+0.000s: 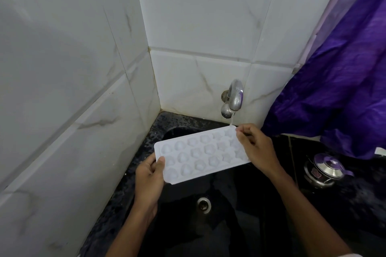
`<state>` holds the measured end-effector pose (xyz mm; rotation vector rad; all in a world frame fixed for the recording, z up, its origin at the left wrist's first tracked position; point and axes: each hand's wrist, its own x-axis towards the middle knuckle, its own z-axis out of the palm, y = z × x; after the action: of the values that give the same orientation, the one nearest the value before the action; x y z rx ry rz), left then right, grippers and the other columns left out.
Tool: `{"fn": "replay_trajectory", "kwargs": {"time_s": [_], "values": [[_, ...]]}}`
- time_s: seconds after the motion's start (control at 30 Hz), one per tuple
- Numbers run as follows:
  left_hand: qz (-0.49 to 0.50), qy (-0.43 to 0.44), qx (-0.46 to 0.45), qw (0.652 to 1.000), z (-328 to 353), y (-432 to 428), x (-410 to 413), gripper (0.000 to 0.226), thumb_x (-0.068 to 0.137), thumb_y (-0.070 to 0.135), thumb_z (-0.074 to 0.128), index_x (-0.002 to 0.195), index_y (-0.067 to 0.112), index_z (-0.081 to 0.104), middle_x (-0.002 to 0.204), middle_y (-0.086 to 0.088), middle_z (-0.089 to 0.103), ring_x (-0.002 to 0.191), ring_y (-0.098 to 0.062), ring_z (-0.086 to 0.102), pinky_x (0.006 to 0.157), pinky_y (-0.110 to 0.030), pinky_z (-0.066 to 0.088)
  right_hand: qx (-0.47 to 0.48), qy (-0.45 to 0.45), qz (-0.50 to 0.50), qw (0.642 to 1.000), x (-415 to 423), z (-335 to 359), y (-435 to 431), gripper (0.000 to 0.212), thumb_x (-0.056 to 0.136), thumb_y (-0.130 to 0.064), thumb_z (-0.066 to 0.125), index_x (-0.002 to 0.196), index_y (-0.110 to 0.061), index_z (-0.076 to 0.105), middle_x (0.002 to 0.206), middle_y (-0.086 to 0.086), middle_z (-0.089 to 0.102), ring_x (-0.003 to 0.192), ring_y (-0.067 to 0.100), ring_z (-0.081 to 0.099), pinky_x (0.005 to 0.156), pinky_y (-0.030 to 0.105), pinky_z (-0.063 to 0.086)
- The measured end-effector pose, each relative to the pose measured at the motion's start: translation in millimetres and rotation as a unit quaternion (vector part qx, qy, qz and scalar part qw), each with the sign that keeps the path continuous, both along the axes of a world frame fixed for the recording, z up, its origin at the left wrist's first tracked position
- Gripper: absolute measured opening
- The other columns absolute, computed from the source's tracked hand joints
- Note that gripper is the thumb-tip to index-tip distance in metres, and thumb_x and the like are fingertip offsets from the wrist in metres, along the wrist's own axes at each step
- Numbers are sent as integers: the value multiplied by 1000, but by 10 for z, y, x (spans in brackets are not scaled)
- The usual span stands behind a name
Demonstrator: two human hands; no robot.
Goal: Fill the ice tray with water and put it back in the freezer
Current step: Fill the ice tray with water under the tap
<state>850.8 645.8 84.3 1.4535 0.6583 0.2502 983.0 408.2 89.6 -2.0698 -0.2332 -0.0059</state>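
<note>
One ice tray (200, 154), fingers (248, 131) gripping ends

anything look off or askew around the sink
One thing: the thin water stream from the metal wall tap lands on the far right corner of the white plastic ice tray, beside the right hand, not over its middle cups.

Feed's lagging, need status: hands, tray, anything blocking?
Left hand, right hand grip white ice tray by its ends. Far corner under running tap, over black sink. Nothing blocking.
</note>
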Motion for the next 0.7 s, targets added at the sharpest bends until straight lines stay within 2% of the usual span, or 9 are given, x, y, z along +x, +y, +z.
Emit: {"fn": "replay_trajectory", "kwargs": {"time_s": [0.07, 0.13, 0.23, 0.3, 0.47, 0.53, 0.63, 0.7], "values": [[0, -4, 4, 1000, 8, -35, -6, 25, 105, 13, 48, 119, 15, 68, 93, 1, 80, 87, -19, 77, 78, -41, 61, -74, -23, 55, 995, 31, -9, -70, 12, 98, -27, 55, 104, -27, 66, 105, -22, 64, 95, -9, 59, 80, 8, 47], [2, -8, 8, 1000, 13, -68, -19, 25, 105, 13, 48, 119, 13, 69, 92, 2, 80, 87, -19, 77, 78, -42, 61, -133, -39, 96, 986, 82, -6, -75, 19, 100, -27, 51, 112, -27, 66, 115, -13, 62, 100, -2, 58, 88, 11, 45], [9, -13, 11, 1000, 35, -105, -29, 25, 105, 13, 49, 119, 12, 69, 89, 3, 79, 86, -17, 77, 76, -40, 61, -175, -13, 128, 976, 124, 21, -23, 30, 102, -28, 46, 127, -23, 62, 121, -3, 51, 91, 8, 58, 76, -3, 38], [15, -15, 8, 1000, 55, -111, -29, 25, 105, 13, 48, 120, 12, 68, 89, 4, 79, 85, -17, 76, 74, -38, 61, -202, -6, 138, 970, 153, 32, 6, 33, 103, -33, 44, 131, -25, 59, 122, -3, 46, 89, 10, 56, 73, -6, 35], [22, -17, 11, 1000, 65, -85, -47, 25, 105, 13, 48, 121, 11, 68, 90, 2, 79, 86, -18, 76, 75, -39, 62, -259, -19, 163, 952, 251, 79, 40, 33, 104, -30, 39, 129, -25, 60, 118, 1, 50, 102, 7, 49, 85, 14, 32], [22, -22, 10, 999, 70, -99, -62, 25, 105, 13, 48, 119, 11, 68, 91, 1, 79, 88, -18, 76, 79, -42, 61, -275, -36, 158, 948, 280, 91, 66, 34, 105, -28, 34, 125, -22, 62, 113, 2, 51, 103, 11, 54, 81, 12, 33], [32, -26, 2, 999, 76, -123, -64, 25, 105, 12, 47, 116, 13, 69, 89, 4, 79, 86, -16, 76, 75, -38, 61, -269, -46, 156, 949, 282, 99, 111, 34, 105, -29, 35, 127, -22, 60, 113, 2, 48, 82, 8, 60, 67, 7, 44], [41, -24, -4, 999, 77, -112, -58, 24, 105, 11, 47, 115, 14, 69, 88, 4, 79, 85, -15, 76, 69, -33, 61, -262, -53, 161, 950, 287, 118, 130, 34, 105, -28, 37, 130, -22, 59, 114, 2, 47, 73, 6, 59, 67, 4, 44]]}}
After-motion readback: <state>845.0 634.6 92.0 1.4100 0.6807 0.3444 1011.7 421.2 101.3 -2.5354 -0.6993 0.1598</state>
